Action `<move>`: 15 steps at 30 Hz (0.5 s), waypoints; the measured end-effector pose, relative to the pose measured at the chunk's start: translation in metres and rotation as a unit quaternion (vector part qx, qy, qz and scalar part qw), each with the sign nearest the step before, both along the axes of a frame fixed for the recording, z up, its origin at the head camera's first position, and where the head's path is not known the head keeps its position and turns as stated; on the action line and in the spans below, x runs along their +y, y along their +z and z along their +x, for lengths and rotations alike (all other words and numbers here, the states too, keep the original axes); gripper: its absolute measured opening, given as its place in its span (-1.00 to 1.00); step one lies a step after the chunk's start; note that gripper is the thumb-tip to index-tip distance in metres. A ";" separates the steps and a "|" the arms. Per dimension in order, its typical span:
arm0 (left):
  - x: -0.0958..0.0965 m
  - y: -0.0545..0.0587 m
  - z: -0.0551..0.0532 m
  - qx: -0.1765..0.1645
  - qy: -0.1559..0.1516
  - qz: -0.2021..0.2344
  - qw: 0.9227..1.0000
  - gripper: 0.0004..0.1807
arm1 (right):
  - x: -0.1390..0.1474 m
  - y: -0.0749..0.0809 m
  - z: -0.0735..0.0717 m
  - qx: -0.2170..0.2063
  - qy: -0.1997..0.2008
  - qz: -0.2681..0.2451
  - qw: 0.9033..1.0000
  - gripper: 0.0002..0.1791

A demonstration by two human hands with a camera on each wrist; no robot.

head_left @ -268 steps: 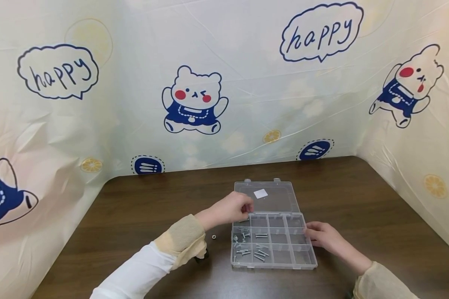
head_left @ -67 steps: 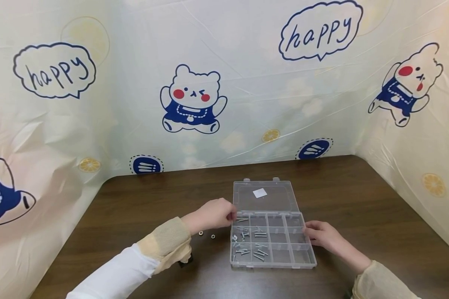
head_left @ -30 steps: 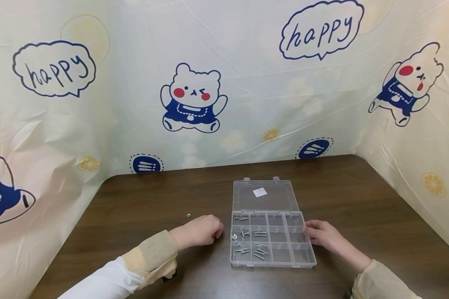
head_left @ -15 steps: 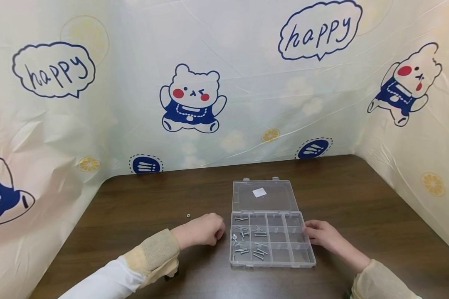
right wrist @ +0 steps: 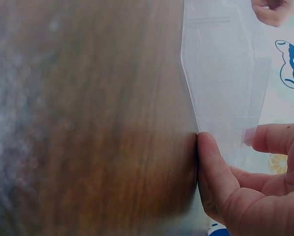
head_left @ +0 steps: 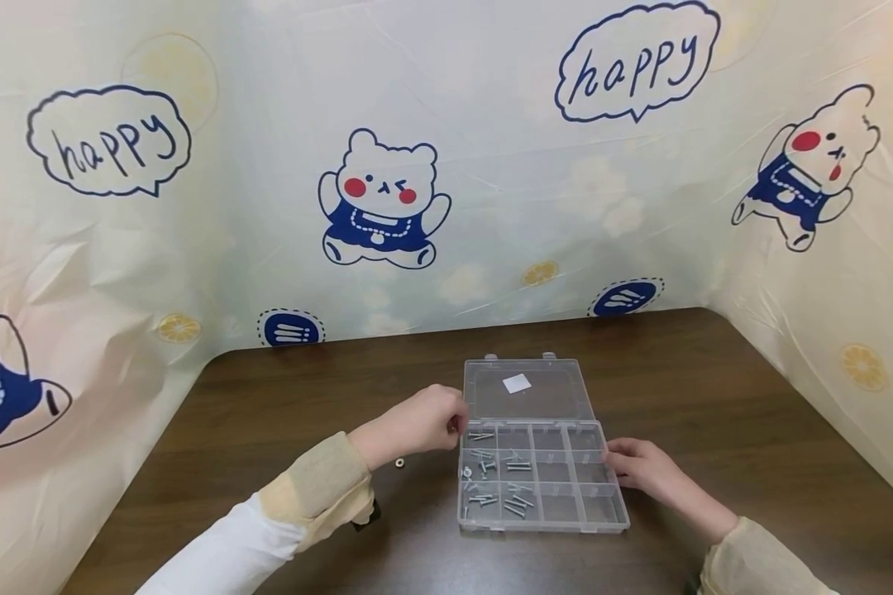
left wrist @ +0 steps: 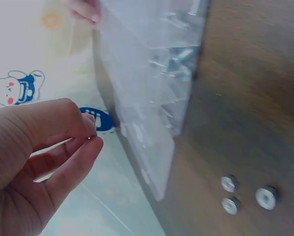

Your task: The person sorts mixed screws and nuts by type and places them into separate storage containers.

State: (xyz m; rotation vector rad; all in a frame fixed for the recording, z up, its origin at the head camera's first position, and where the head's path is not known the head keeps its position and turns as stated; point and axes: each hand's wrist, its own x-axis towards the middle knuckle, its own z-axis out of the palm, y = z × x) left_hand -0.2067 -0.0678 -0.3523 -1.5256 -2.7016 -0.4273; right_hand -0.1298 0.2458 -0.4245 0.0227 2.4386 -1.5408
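Observation:
A clear plastic compartment box [head_left: 561,504] lies on the table with its lid [head_left: 543,405] folded back. Screws [head_left: 518,502] and other small metal parts fill several of its left compartments. My left hand [head_left: 420,423] is raised beside the box's back left corner. Thumb and forefinger pinch a tiny nut [left wrist: 90,137], mostly hidden by the fingertips in the left wrist view. At the opposite side, my right hand [head_left: 643,469] holds the box's right edge, thumb and fingers at its side wall and rim in the right wrist view.
Three loose nuts lie on the brown table left of the box in the left wrist view, among them a larger nut [left wrist: 267,197]. A white label [head_left: 517,383] shows through the lid. A printed curtain [head_left: 491,165] surrounds the table.
My left hand has risen from the tabletop and moved toward the box's back left corner; a nut formerly lying there is gone from the table. My right hand has stayed at the box.

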 end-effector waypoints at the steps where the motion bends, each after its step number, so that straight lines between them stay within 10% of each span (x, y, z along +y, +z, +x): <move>1: 0.003 0.002 0.000 -0.001 0.002 0.006 1.000 -0.85 | 0.000 0.000 0.000 -0.001 0.000 0.001 1.000 -0.59; 15: 0.041 0.012 -0.001 0.011 0.006 0.060 0.998 -0.87 | 0.000 -0.005 0.000 0.009 0.002 0.001 1.000 -0.59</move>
